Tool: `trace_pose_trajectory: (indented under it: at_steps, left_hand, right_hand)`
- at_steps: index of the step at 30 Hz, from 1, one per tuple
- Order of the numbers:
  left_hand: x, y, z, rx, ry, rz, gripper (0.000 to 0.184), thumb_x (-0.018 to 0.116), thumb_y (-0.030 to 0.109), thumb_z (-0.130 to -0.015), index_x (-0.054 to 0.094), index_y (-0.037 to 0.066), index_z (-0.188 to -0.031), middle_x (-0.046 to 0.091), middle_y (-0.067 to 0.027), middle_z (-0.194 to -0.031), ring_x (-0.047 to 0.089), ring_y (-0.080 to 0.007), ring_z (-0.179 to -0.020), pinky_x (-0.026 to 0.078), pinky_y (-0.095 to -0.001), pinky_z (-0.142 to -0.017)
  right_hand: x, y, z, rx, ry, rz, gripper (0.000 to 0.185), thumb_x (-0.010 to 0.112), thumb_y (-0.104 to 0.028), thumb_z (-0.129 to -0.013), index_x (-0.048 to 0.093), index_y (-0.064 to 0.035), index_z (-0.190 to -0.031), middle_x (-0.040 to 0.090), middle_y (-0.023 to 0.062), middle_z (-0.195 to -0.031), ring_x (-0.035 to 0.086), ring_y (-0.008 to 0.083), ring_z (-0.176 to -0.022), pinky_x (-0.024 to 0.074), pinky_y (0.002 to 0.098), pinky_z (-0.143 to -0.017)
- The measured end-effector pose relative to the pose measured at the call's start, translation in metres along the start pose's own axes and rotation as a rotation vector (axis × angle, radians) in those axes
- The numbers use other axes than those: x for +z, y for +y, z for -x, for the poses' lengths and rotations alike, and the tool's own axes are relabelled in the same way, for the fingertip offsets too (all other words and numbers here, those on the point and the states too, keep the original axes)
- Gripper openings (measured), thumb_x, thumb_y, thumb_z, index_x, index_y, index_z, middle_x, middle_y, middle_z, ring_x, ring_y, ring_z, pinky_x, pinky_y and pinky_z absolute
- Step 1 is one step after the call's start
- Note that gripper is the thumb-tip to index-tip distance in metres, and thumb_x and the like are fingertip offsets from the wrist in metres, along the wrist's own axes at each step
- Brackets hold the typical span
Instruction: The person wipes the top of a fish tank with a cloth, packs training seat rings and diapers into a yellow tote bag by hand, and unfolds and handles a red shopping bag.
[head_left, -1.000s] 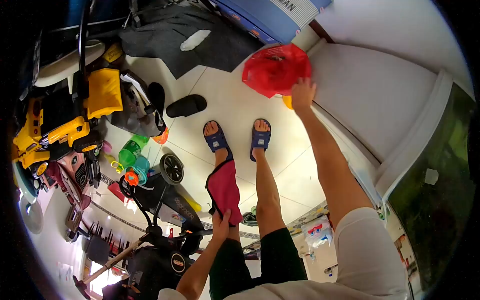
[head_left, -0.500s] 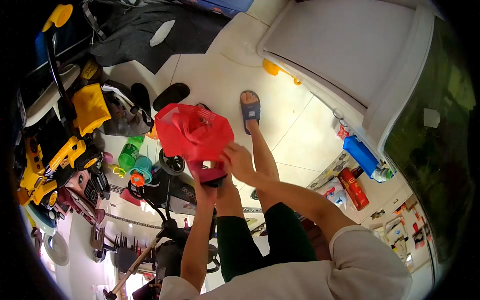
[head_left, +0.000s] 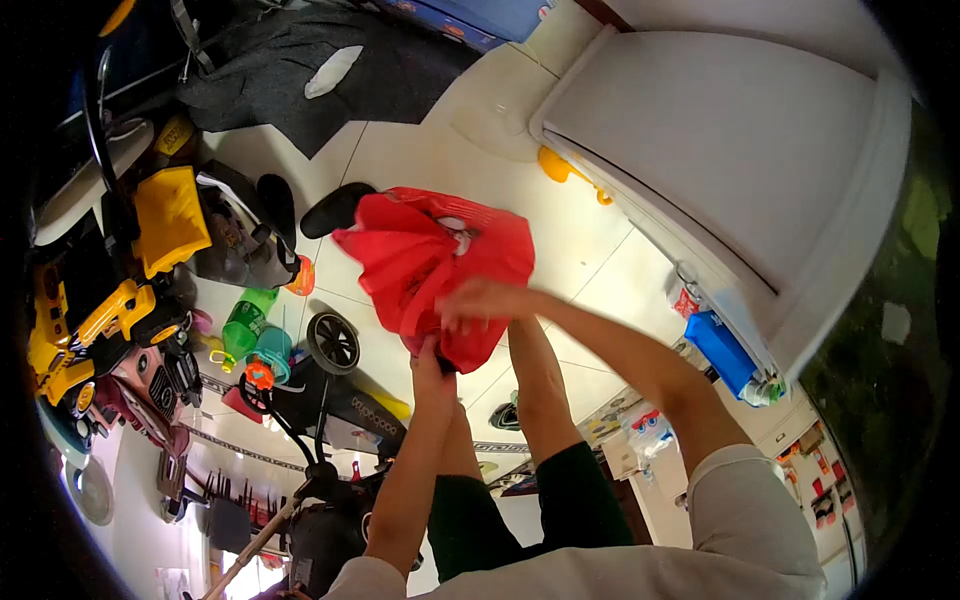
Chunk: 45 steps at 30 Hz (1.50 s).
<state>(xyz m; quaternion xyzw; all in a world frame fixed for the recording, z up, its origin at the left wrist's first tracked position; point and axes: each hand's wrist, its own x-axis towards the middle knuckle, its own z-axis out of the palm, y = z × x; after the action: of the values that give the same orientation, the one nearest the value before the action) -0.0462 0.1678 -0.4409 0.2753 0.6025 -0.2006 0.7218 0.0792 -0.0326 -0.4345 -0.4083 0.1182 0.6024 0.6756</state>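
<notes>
A crumpled red bag (head_left: 490,240) with a small white print hangs in front of my legs, above the tiled floor. At its lower edge my left hand (head_left: 430,368) is closed on it, and a bit of something dark shows beside the fingers, mostly covered by the bag. My right hand (head_left: 485,303) lies across the front of the bag. Its fingers are smeared by motion, so their grip is unclear.
Left of the bag are a black slipper (head_left: 335,209), a green bottle (head_left: 247,322), a teal cup (head_left: 270,352), a wheel (head_left: 333,343) and a yellow toy digger (head_left: 110,325). A grey-white cabinet (head_left: 700,130) stands at upper right, with a blue packet (head_left: 720,352) beside it.
The red bag has moved right and spread out, covering the pink and black thing that showed in my left hand. My right hand has moved onto the bag's front.
</notes>
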Motion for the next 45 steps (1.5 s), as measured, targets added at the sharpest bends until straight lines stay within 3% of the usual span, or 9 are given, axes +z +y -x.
trace_pose_trajectory:
  at_steps: [6, 10, 17, 23, 27, 35, 42, 44, 45]
  left_hand:
    - [0.026, -0.02, -0.034, 0.146, -0.018, -0.081, 0.058, 0.062, 0.007, -0.081, 0.038, 0.005, -0.133, 0.051, -0.008, -0.124, 0.055, -0.0224, -0.108, 0.051, -0.0352, -0.086]
    - [0.051, -0.016, -0.045, 0.126, 0.101, -0.076, 0.056, 0.062, 0.004, -0.081, 0.038, 0.007, -0.132, 0.055, -0.0089, -0.119, 0.058, -0.0217, -0.103, 0.053, -0.0333, -0.08]
    - [0.044, -0.002, -0.037, 0.052, 0.247, -0.135, 0.057, 0.062, 0.002, -0.081, 0.037, 0.008, -0.132, 0.054, -0.0089, -0.122, 0.056, -0.022, -0.108, 0.053, -0.0343, -0.084]
    - [0.039, 0.004, -0.042, 0.127, 0.167, -0.075, 0.058, 0.062, 0.002, -0.08, 0.037, 0.007, -0.132, 0.051, -0.0098, -0.125, 0.056, -0.0228, -0.108, 0.052, -0.0348, -0.084]
    - [0.016, -0.005, -0.049, 0.157, 0.029, -0.072, 0.059, 0.061, 0.001, -0.079, 0.036, 0.007, -0.133, 0.05, -0.01, -0.127, 0.055, -0.0241, -0.11, 0.051, -0.0362, -0.087]
    - [0.05, -0.021, -0.04, 0.132, 0.244, -0.205, 0.058, 0.063, -0.001, -0.077, 0.04, 0.007, -0.13, 0.051, -0.0083, -0.126, 0.056, -0.0234, -0.107, 0.05, -0.0334, -0.088]
    - [0.032, -0.011, -0.045, 0.072, 0.264, -0.106, 0.053, 0.064, 0.001, -0.077, 0.044, 0.007, -0.126, 0.055, -0.0066, -0.12, 0.057, -0.0219, -0.104, 0.05, -0.0318, -0.086]
    - [0.031, -0.007, -0.046, 0.084, 0.215, -0.125, 0.053, 0.066, 0.003, -0.078, 0.043, 0.007, -0.126, 0.055, -0.0062, -0.119, 0.057, -0.0217, -0.103, 0.05, -0.032, -0.085]
    - [0.03, -0.007, -0.049, 0.108, 0.222, -0.156, 0.054, 0.066, 0.004, -0.077, 0.043, 0.007, -0.126, 0.055, -0.0064, -0.119, 0.057, -0.0216, -0.104, 0.05, -0.032, -0.085]
  right_hand:
    - [-0.188, 0.012, -0.077, -0.102, 0.991, -0.288, 0.025, 0.051, -0.025, -0.093, 0.057, -0.0072, -0.11, 0.065, 0.009, -0.081, 0.061, 0.016, -0.064, 0.0484, 0.0303, -0.056]
    - [-0.252, 0.026, -0.105, 0.041, 1.058, -0.318, 0.057, 0.053, -0.018, -0.09, 0.025, -0.0098, -0.139, 0.064, 0.0122, -0.086, 0.063, 0.0194, -0.065, 0.05, 0.0331, -0.055]
    - [-0.274, 0.092, -0.169, 0.192, 1.621, 0.498, 0.032, 0.067, -0.023, -0.079, 0.056, -0.0092, -0.105, 0.064, 0.0156, -0.098, 0.061, 0.0359, -0.089, 0.0485, 0.0437, -0.075]
    - [-0.224, 0.115, -0.189, -0.175, 1.42, 0.697, 0.015, 0.061, -0.017, -0.084, 0.054, -0.0087, -0.094, 0.061, 0.0132, -0.095, 0.059, 0.0343, -0.089, 0.0474, 0.0426, -0.073]
    - [-0.187, 0.122, -0.158, 0.095, 1.118, 0.616, 0.029, 0.062, -0.019, -0.084, 0.046, -0.0113, -0.107, 0.062, 0.0134, -0.084, 0.061, 0.0338, -0.082, 0.0472, 0.042, -0.071]
    - [-0.242, 0.154, -0.07, 0.32, 1.3, 1.138, 0.056, 0.068, -0.021, -0.079, 0.041, -0.017, -0.128, 0.064, 0.0107, -0.084, 0.064, 0.03, -0.084, 0.0499, 0.0446, -0.063]
    - [-0.272, 0.17, -0.121, 0.158, 1.328, 1.372, 0.019, 0.058, -0.017, -0.081, 0.057, -0.0081, -0.098, 0.059, 0.0104, -0.096, 0.06, 0.0317, -0.088, 0.0509, 0.045, -0.066]
    - [-0.249, 0.18, -0.132, -0.085, 1.198, 0.819, 0.015, 0.053, -0.011, -0.082, 0.056, -0.0045, -0.095, 0.056, 0.015, -0.098, 0.055, 0.0363, -0.093, 0.0478, 0.0444, -0.075]
    - [-0.232, 0.184, -0.133, -0.177, 1.019, 1.23, 0.016, 0.053, -0.011, -0.082, 0.054, -0.0024, -0.096, 0.056, 0.0181, -0.096, 0.054, 0.038, -0.09, 0.0462, 0.0443, -0.076]
